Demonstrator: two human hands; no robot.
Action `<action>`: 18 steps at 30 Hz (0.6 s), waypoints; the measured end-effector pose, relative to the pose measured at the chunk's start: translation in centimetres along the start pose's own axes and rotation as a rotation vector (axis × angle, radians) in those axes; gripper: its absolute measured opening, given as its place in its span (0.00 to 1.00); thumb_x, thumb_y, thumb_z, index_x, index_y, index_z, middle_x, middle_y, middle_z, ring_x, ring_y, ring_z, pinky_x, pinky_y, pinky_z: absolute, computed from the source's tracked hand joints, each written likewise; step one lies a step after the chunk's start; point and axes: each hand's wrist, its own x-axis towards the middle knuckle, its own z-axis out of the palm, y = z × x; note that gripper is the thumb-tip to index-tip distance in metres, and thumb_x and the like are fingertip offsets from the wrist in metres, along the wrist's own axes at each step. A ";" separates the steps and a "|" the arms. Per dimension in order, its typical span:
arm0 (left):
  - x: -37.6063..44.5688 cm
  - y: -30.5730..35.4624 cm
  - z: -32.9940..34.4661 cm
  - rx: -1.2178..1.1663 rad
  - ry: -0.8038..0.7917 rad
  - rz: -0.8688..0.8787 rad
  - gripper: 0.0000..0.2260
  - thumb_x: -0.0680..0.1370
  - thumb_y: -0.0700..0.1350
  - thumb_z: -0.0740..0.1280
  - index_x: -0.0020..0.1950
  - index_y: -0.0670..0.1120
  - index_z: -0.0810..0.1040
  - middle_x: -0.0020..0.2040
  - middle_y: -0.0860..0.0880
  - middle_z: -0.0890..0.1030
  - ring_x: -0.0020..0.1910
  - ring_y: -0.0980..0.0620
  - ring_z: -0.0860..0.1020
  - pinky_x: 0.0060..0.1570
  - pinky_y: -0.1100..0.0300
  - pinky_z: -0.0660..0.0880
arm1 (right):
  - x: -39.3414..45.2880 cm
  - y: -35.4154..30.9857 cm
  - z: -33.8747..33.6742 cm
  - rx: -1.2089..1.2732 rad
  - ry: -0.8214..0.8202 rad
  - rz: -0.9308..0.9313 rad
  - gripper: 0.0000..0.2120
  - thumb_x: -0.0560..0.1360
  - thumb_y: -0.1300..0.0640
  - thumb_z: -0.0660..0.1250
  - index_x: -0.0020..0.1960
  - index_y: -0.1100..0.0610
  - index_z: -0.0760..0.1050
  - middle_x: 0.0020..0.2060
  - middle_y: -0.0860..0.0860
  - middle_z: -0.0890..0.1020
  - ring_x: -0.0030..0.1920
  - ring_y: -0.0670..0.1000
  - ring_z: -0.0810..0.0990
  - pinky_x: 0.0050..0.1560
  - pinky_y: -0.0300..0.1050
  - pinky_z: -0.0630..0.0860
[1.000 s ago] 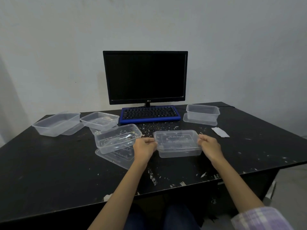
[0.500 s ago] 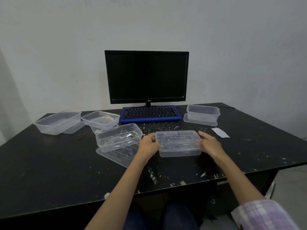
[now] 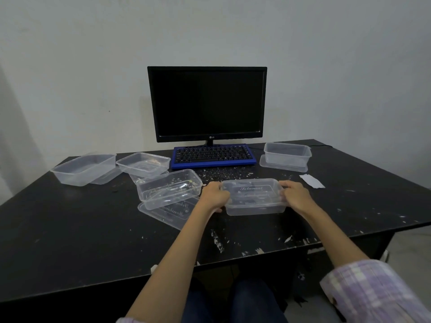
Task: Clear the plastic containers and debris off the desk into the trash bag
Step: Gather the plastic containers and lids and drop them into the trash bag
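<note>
Five clear plastic tubs sit on the desk (image 3: 70,229): one at far left (image 3: 84,168), one just right of it (image 3: 143,164), one left of centre (image 3: 169,188), one with its lid on at centre (image 3: 254,197), and one at upper right (image 3: 287,154). Three loose lids show plainly: under the far-left tub (image 3: 106,177), under the left-of-centre tub (image 3: 168,214) and under the upper-right tub (image 3: 282,166). There is one monitor (image 3: 207,103), one keyboard (image 3: 213,155), one white paper scrap (image 3: 311,181), two hands, left (image 3: 215,197) and right (image 3: 294,196), and many small white crumbs (image 3: 224,174).
</note>
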 end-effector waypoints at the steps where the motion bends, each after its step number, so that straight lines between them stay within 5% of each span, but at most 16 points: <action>1: 0.0 -0.1 0.0 -0.004 0.000 -0.004 0.10 0.75 0.33 0.58 0.46 0.49 0.69 0.44 0.51 0.72 0.43 0.52 0.72 0.45 0.54 0.78 | -0.1 0.1 0.1 -0.014 0.000 -0.007 0.19 0.77 0.63 0.57 0.66 0.54 0.73 0.61 0.55 0.77 0.59 0.55 0.76 0.62 0.53 0.73; 4: 0.3 -0.1 0.0 0.043 0.016 0.021 0.07 0.75 0.34 0.58 0.45 0.46 0.70 0.40 0.51 0.71 0.40 0.52 0.72 0.46 0.51 0.80 | 0.1 -0.3 -0.1 -0.106 -0.005 -0.027 0.19 0.77 0.63 0.56 0.65 0.54 0.73 0.61 0.56 0.76 0.58 0.56 0.76 0.59 0.52 0.74; 7: 0.4 0.0 -0.4 0.024 -0.048 0.008 0.09 0.76 0.34 0.58 0.53 0.44 0.71 0.50 0.47 0.73 0.49 0.49 0.75 0.41 0.55 0.80 | 0.3 -1.0 -0.4 -0.216 -0.054 -0.035 0.17 0.78 0.62 0.54 0.64 0.54 0.72 0.62 0.57 0.74 0.58 0.55 0.75 0.60 0.54 0.73; 12: 0.7 0.1 -0.6 0.014 -0.146 0.040 0.18 0.76 0.34 0.54 0.64 0.48 0.67 0.53 0.52 0.68 0.49 0.53 0.73 0.40 0.59 0.77 | 0.6 -1.3 -0.4 -0.276 -0.102 -0.069 0.24 0.78 0.61 0.53 0.74 0.53 0.62 0.73 0.54 0.65 0.72 0.56 0.64 0.72 0.54 0.61; 18: 1.4 -0.4 -0.2 0.109 -0.087 0.043 0.23 0.77 0.37 0.55 0.73 0.43 0.63 0.72 0.46 0.62 0.58 0.46 0.70 0.45 0.53 0.76 | 1.1 -0.9 -0.5 -0.276 -0.085 -0.110 0.20 0.77 0.60 0.54 0.68 0.53 0.71 0.65 0.55 0.75 0.63 0.56 0.73 0.61 0.51 0.70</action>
